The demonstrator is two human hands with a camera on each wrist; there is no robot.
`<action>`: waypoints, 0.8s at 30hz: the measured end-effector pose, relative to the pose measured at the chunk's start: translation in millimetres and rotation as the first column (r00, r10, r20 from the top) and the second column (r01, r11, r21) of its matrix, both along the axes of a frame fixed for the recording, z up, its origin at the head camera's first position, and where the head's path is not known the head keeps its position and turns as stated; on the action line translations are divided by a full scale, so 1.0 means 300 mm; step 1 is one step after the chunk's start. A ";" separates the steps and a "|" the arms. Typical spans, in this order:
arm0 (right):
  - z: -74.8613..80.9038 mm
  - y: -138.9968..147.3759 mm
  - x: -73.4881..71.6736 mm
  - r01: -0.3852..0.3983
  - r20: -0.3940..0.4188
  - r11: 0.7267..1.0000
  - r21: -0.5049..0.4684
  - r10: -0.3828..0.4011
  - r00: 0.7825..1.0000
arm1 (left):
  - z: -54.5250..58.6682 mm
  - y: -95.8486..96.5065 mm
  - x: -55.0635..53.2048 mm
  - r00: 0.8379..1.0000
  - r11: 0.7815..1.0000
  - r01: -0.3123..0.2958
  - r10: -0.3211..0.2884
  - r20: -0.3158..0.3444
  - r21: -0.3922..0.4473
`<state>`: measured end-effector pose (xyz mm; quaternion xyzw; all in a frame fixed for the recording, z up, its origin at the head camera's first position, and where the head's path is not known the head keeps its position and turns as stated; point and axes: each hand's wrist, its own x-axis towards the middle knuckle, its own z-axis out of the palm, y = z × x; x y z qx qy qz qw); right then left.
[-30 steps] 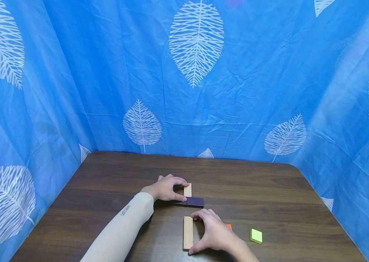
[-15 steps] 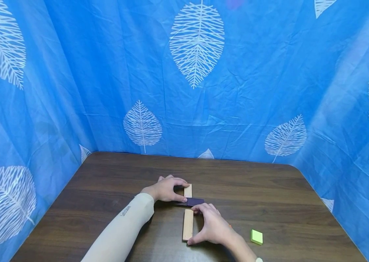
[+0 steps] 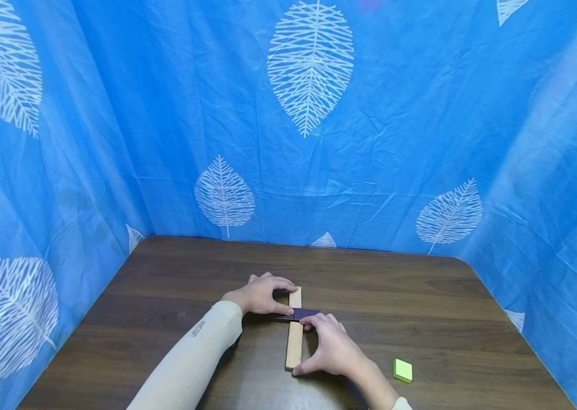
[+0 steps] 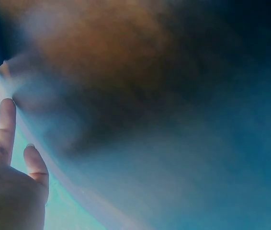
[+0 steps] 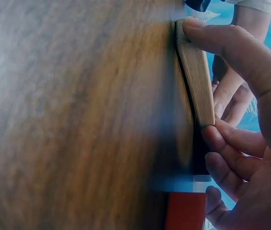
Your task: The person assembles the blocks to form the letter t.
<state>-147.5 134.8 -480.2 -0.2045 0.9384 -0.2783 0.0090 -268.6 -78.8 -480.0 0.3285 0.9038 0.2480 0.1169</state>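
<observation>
Near pale block [image 3: 294,345]: end-on to dark block [image 3: 306,313], near side; right hand [image 3: 337,350] pinches it, wide span. Far pale block [image 3: 295,297]: beyond dark block; left hand [image 3: 262,296] pinches it, narrower span.

On the table [image 3: 411,307] — crosswise block [image 3: 306,313] between far block [image 3: 295,298] and near block [image 3: 295,344], outer block [image 3: 403,370] to the right
</observation>
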 end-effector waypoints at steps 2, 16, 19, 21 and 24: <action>0.002 0.000 0.001 -0.005 -0.007 1.000 0.012 0.005 1.000 | 0.001 0.001 -0.001 1.000 1.000 0.000 0.000 0.001 0.000; 0.018 -0.009 0.020 -0.024 -0.058 0.996 0.085 0.029 0.998 | 0.008 0.001 0.002 1.000 1.000 -0.007 0.008 0.015 -0.005; 0.021 -0.010 0.024 -0.019 -0.088 0.994 0.106 0.028 0.996 | 0.008 0.001 0.002 1.000 1.000 -0.008 0.008 0.015 -0.007; 0.023 -0.011 0.026 -0.017 -0.097 0.993 0.117 0.029 0.995 | 0.008 0.001 0.003 1.000 1.000 -0.007 0.007 0.012 -0.009; 0.026 -0.011 0.027 -0.016 -0.103 0.990 0.140 0.030 0.994 | 0.007 0.002 0.004 1.000 1.000 -0.005 0.005 0.008 -0.010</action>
